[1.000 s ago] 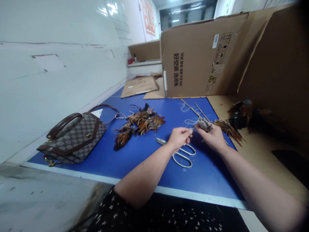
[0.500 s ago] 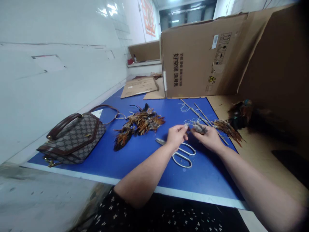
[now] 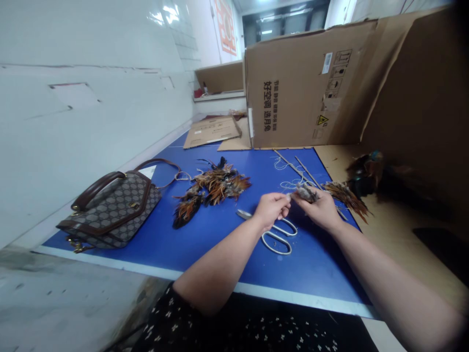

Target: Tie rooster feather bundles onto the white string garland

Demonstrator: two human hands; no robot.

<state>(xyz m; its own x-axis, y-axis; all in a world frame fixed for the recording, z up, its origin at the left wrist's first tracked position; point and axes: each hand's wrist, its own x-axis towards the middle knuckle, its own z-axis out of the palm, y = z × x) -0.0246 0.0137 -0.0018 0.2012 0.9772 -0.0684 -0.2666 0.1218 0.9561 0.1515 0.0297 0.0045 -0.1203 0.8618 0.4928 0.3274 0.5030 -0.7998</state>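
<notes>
Over the blue table (image 3: 205, 234), my right hand (image 3: 319, 210) is closed around a small grey-brown bundle of feathers (image 3: 305, 192). My left hand (image 3: 271, 210) pinches the near end of that bundle, fingers curled together. White scissors (image 3: 273, 234) lie on the table just below both hands. A pile of orange, brown and black feathers (image 3: 214, 188) rests to the left of my hands. More feathers (image 3: 346, 194) lie to the right, next to thin sticks (image 3: 304, 173) and loose white thread (image 3: 289, 185).
A patterned brown handbag (image 3: 110, 210) sits at the table's left near corner. A large cardboard box (image 3: 311, 83) stands at the back, flattened cardboard (image 3: 212, 129) beside it. Cardboard sheets (image 3: 395, 225) with dark feathers (image 3: 366, 173) cover the right side. A white wall runs along the left.
Both hands shifted slightly away and back while turning the feather bundle; now they sit close together again, with the bundle held a little nearer to me than half a second ago.
</notes>
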